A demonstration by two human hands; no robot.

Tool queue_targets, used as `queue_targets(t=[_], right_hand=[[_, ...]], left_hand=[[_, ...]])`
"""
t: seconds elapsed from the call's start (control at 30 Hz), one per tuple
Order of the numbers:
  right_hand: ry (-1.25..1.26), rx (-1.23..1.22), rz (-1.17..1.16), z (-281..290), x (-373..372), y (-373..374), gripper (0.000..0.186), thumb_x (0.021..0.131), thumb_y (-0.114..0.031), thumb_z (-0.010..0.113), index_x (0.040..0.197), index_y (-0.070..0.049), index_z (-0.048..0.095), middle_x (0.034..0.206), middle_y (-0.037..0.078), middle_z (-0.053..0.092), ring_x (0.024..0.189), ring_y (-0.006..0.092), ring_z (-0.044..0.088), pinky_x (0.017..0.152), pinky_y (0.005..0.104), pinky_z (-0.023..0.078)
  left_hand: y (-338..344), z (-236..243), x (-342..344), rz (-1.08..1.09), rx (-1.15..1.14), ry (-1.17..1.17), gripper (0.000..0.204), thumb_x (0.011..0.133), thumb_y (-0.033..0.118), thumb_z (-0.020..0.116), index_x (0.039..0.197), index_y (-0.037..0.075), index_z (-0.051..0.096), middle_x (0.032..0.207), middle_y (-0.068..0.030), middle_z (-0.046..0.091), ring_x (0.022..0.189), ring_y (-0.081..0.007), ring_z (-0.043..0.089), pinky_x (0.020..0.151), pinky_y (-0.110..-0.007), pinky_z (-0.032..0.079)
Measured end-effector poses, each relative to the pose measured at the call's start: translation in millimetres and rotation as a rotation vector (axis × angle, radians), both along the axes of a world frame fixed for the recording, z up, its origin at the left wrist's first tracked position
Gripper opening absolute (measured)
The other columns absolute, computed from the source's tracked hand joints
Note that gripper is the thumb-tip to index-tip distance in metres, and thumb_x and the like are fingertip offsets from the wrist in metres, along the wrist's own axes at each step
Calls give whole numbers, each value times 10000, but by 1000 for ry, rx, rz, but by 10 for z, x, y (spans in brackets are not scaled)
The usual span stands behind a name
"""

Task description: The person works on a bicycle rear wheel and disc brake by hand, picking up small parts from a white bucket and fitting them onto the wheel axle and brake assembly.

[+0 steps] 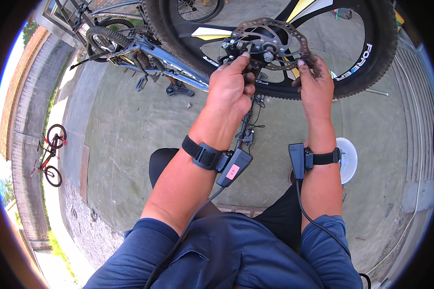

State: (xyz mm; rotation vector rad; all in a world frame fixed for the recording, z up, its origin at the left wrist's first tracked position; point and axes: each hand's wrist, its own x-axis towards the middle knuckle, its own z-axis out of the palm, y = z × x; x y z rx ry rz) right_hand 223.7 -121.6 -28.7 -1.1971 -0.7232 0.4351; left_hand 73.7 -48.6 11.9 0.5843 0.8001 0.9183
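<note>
A bicycle wheel (381,62) with a black tyre and broad dark spokes stands in front of me at the top of the view. At its hub sits a drilled brake disc (294,34), with a dark brake caliper (230,48) at the disc's left side. My left hand (231,84) is closed beside the caliper, thumb up and fingers curled; what lies between them is mostly hidden. My right hand (317,79) pinches the disc's lower right edge, thumb in front and fingers partly behind. Dark grime covers the fingertips of both hands.
The blue-grey bicycle frame (166,60) reaches out to the left, near another bicycle (108,41). Cables and a handlebar (248,130) hang below the wheel. A white bucket (348,161) stands by my right forearm. A small red-black bicycle (50,154) is far left.
</note>
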Motion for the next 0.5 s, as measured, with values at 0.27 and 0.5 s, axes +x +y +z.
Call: queue_targets(t=[0.27, 0.5], right_hand=[[-14, -14, 0, 12, 13, -12, 270, 935, -100, 612, 1190, -14, 589, 1024, 59, 637, 739, 76, 565, 528, 228, 497], [-25, -26, 6, 23, 6, -13, 265, 935, -102, 610, 1186, -18, 592, 1000, 51, 638, 720, 73, 565, 528, 229, 496]], left_hand=[[5, 51, -77, -132, -71, -24, 209, 975, 257, 553, 896, 64, 567, 758, -3, 544, 588, -91, 467, 431, -212, 300], [19, 4, -92, -110, -69, -112, 194, 979, 245, 541, 918, 62, 563, 769, -2, 548, 581, -85, 469, 418, -200, 294]])
